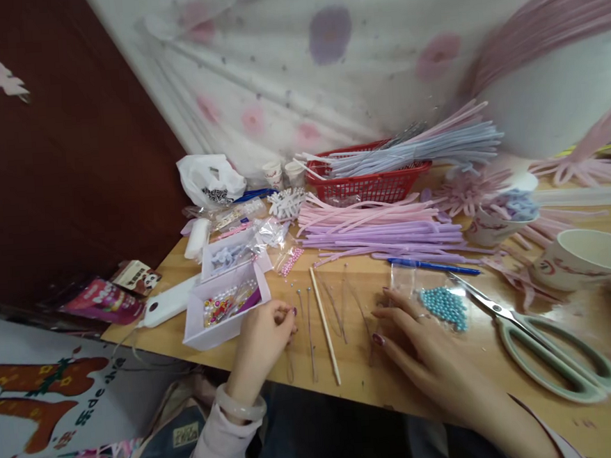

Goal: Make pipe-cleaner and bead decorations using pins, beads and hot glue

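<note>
My left hand (265, 333) is closed in a pinch at the table's front edge, beside the white box of beads (200, 330). What its fingertips hold is too small to make out; a thin wire loop (290, 369) shows just below them. Fingers stretched out, my right hand (423, 346) lies low over the table with its fingertips by a thin wire (362, 309). Under and beyond its knuckles is a clear bag of teal beads (444, 308). Between the hands lie a pale wooden stick (325, 325) and several thin wires, some with a small bead at one end.
Green-handled scissors (541, 345) and a blue pen (436, 266) lie on the right. Pink and purple pipe cleaners (379, 236) are stacked in front of a red basket (370, 185). A paper cup (584, 258) stands far right, a white glue gun (169, 301) far left.
</note>
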A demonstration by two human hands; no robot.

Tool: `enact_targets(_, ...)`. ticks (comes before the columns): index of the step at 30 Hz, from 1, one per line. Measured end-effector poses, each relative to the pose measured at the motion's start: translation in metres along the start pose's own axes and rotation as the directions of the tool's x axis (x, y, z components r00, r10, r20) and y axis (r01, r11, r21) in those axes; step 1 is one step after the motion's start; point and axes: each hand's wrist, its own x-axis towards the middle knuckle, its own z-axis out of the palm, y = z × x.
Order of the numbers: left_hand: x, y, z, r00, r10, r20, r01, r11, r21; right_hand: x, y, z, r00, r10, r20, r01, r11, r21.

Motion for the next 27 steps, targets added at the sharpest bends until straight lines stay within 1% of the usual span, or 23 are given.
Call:
enact_targets(3,-0.001,0.003,0.000,1.000,-0.013,-0.009,0.014,0.999,0.047,0.001,0.002,0.001,1.000,0.010,-0.017,-0.010,1.000,-0.024)
enact_targets(5,-0.001,0.004,-0.001,1.000,-0.017,-0.013,0.018,0.997,0.069,0.002,0.004,0.001,0.998,0.029,-0.057,-0.031,0.999,-0.042)
enact_targets(7,-0.002,0.005,-0.002,1.000,-0.012,-0.017,0.013,0.997,0.082,0.003,0.006,0.001,0.995,0.041,-0.094,-0.046,0.998,-0.049)
enact_targets(9,-0.004,0.008,-0.004,1.000,-0.006,-0.028,0.008,0.997,0.077,0.004,0.008,0.000,0.994,0.044,-0.099,-0.049,0.998,-0.045)
enact_targets(11,-0.006,0.015,-0.006,1.000,-0.001,-0.029,0.002,0.999,0.036,0.005,0.007,-0.001,0.994,0.042,-0.101,-0.047,0.998,-0.039)
enact_targets(13,-0.008,0.026,-0.008,1.000,0.010,-0.001,-0.010,0.998,-0.055,0.006,0.006,-0.001,0.992,0.036,-0.120,-0.040,0.999,-0.036)
enact_targets(16,-0.011,0.045,-0.006,0.994,0.024,0.104,-0.002,0.978,-0.210,0.006,0.005,-0.003,0.988,0.042,-0.146,-0.049,0.998,-0.042)
enact_targets(18,-0.011,0.054,0.002,0.982,0.034,0.185,0.016,0.964,-0.264,0.006,0.005,-0.004,0.986,0.063,-0.153,-0.073,0.996,-0.056)
enact_targets(20,-0.010,0.060,0.016,0.969,0.064,0.239,-0.001,0.967,-0.256,0.005,0.007,-0.005,0.982,0.095,-0.162,-0.109,0.991,-0.083)
enact_targets(23,-0.006,0.064,0.043,0.958,0.106,0.268,-0.061,0.984,-0.168,0.004,0.010,-0.006,0.970,0.129,-0.206,-0.157,0.979,-0.126)
enact_targets(25,-0.002,0.066,0.060,0.955,0.110,0.275,-0.089,0.992,-0.088,0.003,0.011,-0.006,0.962,0.126,-0.241,-0.160,0.979,-0.127)
enact_targets(27,0.000,0.070,0.073,0.958,0.111,0.264,-0.116,0.993,0.002,0.002,0.012,-0.006,0.959,0.120,-0.256,-0.155,0.981,-0.118)
